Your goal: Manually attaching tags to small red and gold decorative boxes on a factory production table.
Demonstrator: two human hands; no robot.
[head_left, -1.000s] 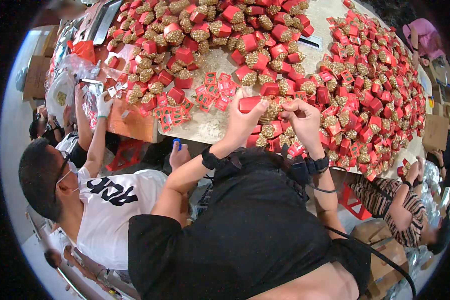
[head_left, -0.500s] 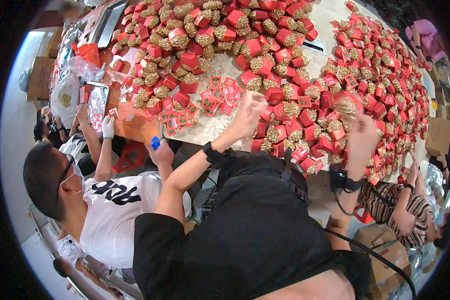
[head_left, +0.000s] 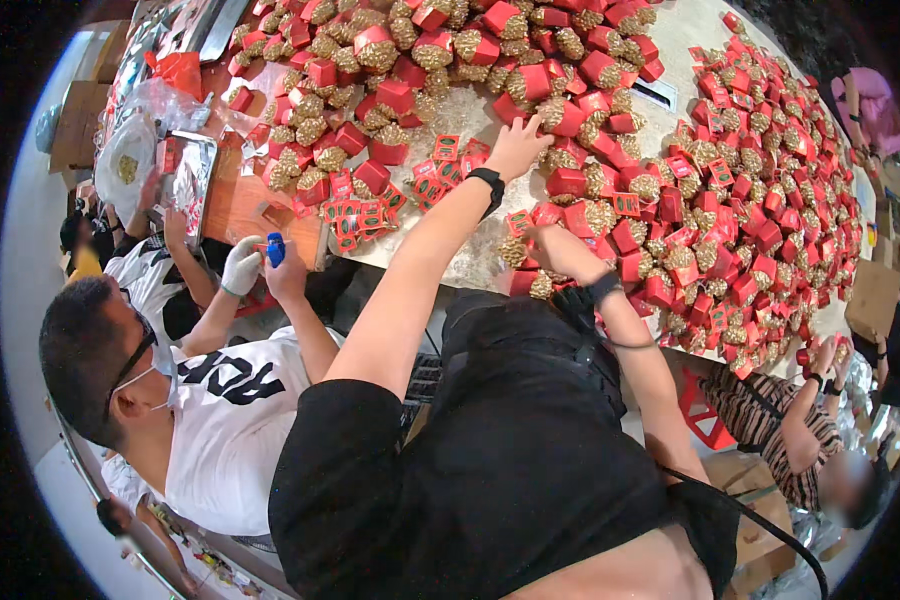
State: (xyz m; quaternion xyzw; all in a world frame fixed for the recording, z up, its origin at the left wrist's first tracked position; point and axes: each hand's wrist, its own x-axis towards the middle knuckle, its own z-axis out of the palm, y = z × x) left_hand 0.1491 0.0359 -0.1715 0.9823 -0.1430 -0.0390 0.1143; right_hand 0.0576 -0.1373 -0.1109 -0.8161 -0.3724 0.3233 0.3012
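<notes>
Small red ornaments with knobbly gold, pinecone-like ends cover the table in heaps. My left hand [head_left: 518, 147] reaches across to the middle heap with its fingers apart, fingertips at a red-and-gold ornament [head_left: 567, 119]. Lower and closer to me, my right hand [head_left: 565, 252] is closed near the table's front edge. A red-and-gold ornament [head_left: 513, 250] shows at its fingers; the grip itself is partly hidden. Beside the left forearm lies a spread of small red cards [head_left: 362, 222] with green patches.
On my left, a person in a white shirt holds a blue tool [head_left: 275, 250]. Further left are a metal tray [head_left: 192, 180] and a clear plastic bag [head_left: 127, 165]. A black cable [head_left: 770, 530] runs by my right arm. Another person in stripes works at right.
My left hand has moved further over the table to the middle heap. My right hand, blurred before with an ornament at the right heap, has come left and nearer to me.
</notes>
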